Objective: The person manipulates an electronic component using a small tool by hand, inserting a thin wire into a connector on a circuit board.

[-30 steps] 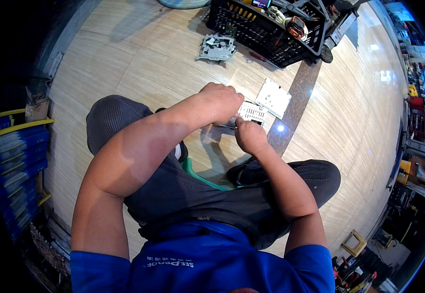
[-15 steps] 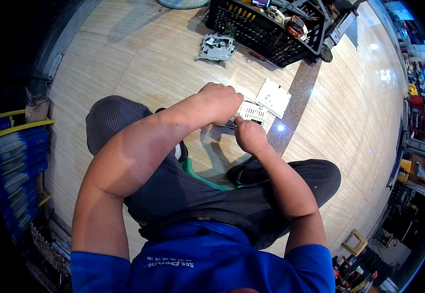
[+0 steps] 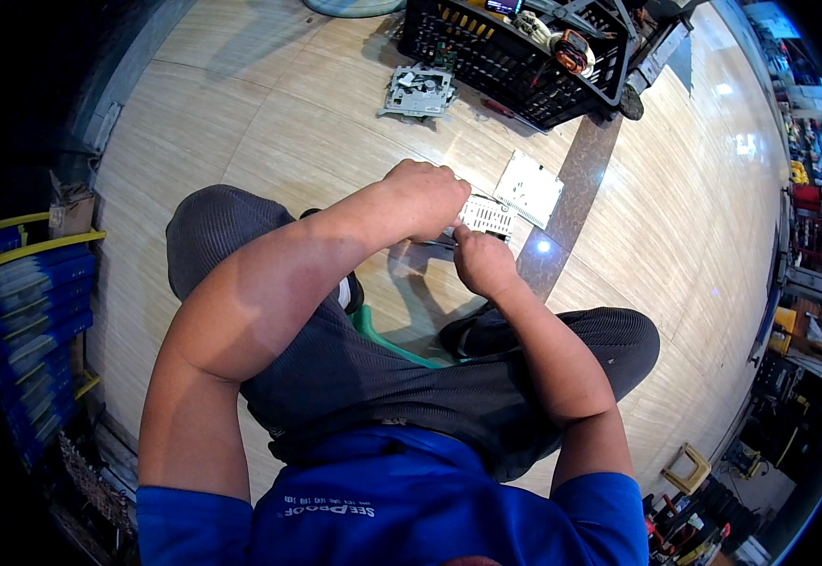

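Between my hands is a boxy metal device casing (image 3: 488, 217) with rows of slots in its pale face. My left hand (image 3: 427, 200) is curled over its left end, the fingers bent down and partly hidden behind the hand. With fingers closed, my right hand (image 3: 485, 259) grips the near edge of the same casing, thumb and fingertips against it. Just beyond, a flat pale metal cover plate (image 3: 529, 190) with small holes lies on the floor. Farther off rests a silver disc-drive mechanism (image 3: 418, 91), its workings exposed.
A black plastic crate (image 3: 524, 71) of tools and cables stands at the far side, a red-handled screwdriver (image 3: 499, 108) beside it. Blue bins (image 3: 43, 321) line the left. Tool-filled shelves (image 3: 817, 170) run along the right. Green seat (image 3: 373, 330) shows under my legs.
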